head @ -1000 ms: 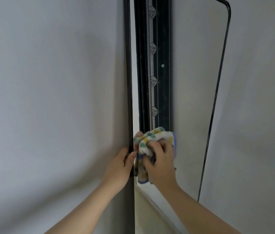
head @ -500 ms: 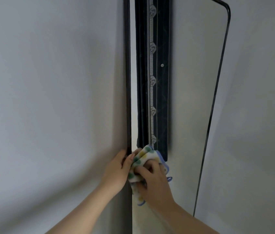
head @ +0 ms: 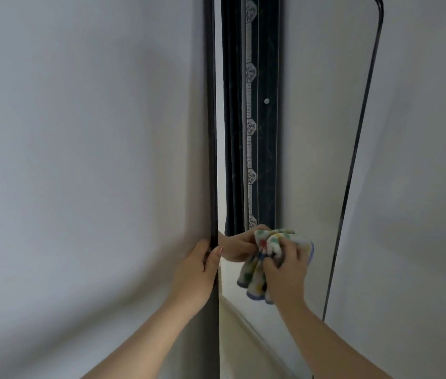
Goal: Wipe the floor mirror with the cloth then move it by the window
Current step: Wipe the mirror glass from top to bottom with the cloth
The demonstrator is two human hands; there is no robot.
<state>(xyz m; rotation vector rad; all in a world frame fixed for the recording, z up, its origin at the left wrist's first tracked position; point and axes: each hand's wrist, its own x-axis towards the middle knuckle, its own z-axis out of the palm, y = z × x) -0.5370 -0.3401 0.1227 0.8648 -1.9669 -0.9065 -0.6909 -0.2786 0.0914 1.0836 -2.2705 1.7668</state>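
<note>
The mirror (head: 312,132) stands tall against a pale wall (head: 79,132). It has a thin black frame (head: 212,132) all round it. The glass shows a dark curtain (head: 251,105) with a strip of small pale shapes running down it.

The left hand (head: 197,272) holds the left side of the frame. Its fingers (head: 207,257) are curled round the black edge, with the thumb on the near side and the fingertips tucked round toward the glass. The hand is closed on the frame, not loose.

The right hand (head: 284,272) is pressed on the glass, just to the right of the left hand's fingers. It holds the cloth (head: 268,250). The cloth is white with small coloured spots and a blue edge. It is bunched up in a ball. The right fingers are bent tight round the bunch, so only the top and the bottom folds stick out. The top of the cloth pokes up above the knuckles. The blue edge hangs down below the fingers, on the left side of the wrist.

The cloth touches the glass near the bottom of the curtain in the mirror. Between the two hands, the glass shows a copy of the right hand holding the cloth. Both arms are bare and reach up from the bottom of the view.

The right side of the frame runs well apart from the right hand's fingers, over by the other wall.
</note>
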